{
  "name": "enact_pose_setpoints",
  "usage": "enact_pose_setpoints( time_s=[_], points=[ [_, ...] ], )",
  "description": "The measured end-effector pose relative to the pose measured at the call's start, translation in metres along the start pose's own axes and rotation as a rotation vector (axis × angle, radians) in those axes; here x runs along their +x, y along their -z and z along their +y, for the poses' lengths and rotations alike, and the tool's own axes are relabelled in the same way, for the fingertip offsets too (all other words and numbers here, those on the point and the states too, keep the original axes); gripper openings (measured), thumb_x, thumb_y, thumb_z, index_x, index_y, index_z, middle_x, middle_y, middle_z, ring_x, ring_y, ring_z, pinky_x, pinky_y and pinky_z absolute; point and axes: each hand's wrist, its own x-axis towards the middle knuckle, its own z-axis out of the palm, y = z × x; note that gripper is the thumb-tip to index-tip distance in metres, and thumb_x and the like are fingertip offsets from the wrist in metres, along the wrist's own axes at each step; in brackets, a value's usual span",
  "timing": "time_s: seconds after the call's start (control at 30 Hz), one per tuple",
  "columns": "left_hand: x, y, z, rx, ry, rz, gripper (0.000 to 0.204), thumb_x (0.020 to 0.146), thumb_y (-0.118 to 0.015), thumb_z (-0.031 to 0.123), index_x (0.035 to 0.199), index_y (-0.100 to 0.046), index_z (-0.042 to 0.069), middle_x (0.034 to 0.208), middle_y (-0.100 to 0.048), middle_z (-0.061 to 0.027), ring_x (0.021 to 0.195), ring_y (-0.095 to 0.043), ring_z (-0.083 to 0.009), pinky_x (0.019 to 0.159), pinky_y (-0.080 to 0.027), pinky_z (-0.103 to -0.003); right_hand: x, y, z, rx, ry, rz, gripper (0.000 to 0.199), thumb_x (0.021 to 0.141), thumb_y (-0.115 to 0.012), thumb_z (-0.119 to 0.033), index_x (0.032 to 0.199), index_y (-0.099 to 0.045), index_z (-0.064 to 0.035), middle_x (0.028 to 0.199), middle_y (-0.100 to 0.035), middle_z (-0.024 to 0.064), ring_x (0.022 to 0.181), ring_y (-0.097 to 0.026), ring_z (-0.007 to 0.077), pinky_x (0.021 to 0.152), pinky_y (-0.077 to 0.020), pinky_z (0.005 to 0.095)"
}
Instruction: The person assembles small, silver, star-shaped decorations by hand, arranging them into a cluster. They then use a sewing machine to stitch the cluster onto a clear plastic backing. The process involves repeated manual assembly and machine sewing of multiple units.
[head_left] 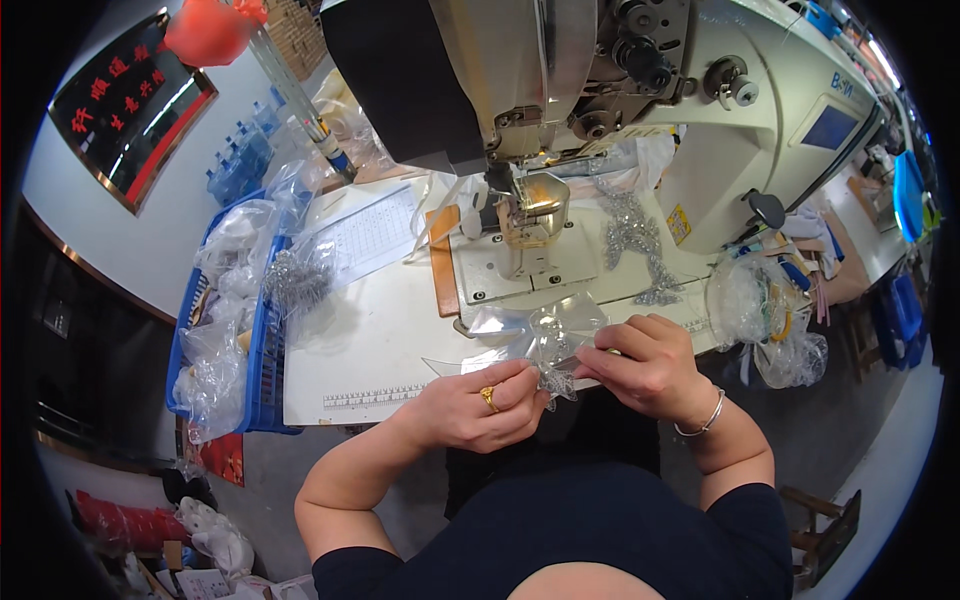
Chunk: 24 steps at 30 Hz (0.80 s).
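Note:
At the front edge of the sewing table, my left hand (487, 405), with a gold ring, is closed in a pinch on a clear plastic piece (548, 330). Silvery, glittering bits show at the lower end of that plastic, between my hands. Just to the right, my right hand (648, 368) has its fingers curled and pressed together beside the plastic. A small yellowish tip shows at those fingers; what they hold is too small to name. Beyond both hands stands the sewing machine (780, 90), its needle area (530, 220) above a metal plate.
A blue basket (270, 350) of clear bags stands left of the table (350, 350). Silvery pieces (297, 280) lie by a printed sheet (370, 235); more silvery trim (635, 240) lies right of the needle. A bulging clear bag (750, 300) sits at the right edge.

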Motion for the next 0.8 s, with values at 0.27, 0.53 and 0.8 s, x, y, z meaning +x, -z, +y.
enact_pose_setpoints(
  time_s=[0.27,0.53,0.8],
  points=[
    [-0.001,-0.004,0.001,0.003,0.032,0.046,0.013,0.072,-0.065,0.006,0.084,-0.064,0.004,0.084,-0.053,-0.0034,0.087,-0.061,-0.0169,0.079,-0.056,-0.029,-0.006,-0.018,0.003,0.209,-0.117,0.077,0.023,0.063,-0.078,-0.018,0.081,-0.065,-0.0128,0.074,-0.057,-0.0012,0.060,-0.056,0.0164,0.050,-0.0437,0.0280],
    [-0.004,-0.007,0.000,-0.020,0.049,0.057,0.011,0.071,-0.065,0.005,0.082,-0.064,0.003,0.082,-0.053,-0.0039,0.084,-0.061,-0.0175,0.078,-0.056,-0.030,-0.005,-0.008,0.003,0.106,-0.091,0.033,0.023,0.063,-0.078,-0.018,0.082,-0.065,-0.0126,0.075,-0.057,-0.0011,0.061,-0.056,0.0166,0.051,-0.0440,0.0278],
    [-0.003,-0.007,0.000,-0.005,0.048,0.037,0.011,0.072,-0.063,0.008,0.082,-0.064,0.005,0.081,-0.051,-0.0029,0.091,-0.058,-0.0177,0.083,-0.052,-0.027,-0.004,-0.017,0.003,0.117,-0.080,0.033,0.024,0.063,-0.078,-0.019,0.082,-0.064,-0.0133,0.075,-0.056,-0.0014,0.061,-0.056,0.0162,0.050,-0.0440,0.0277]
  ],
)
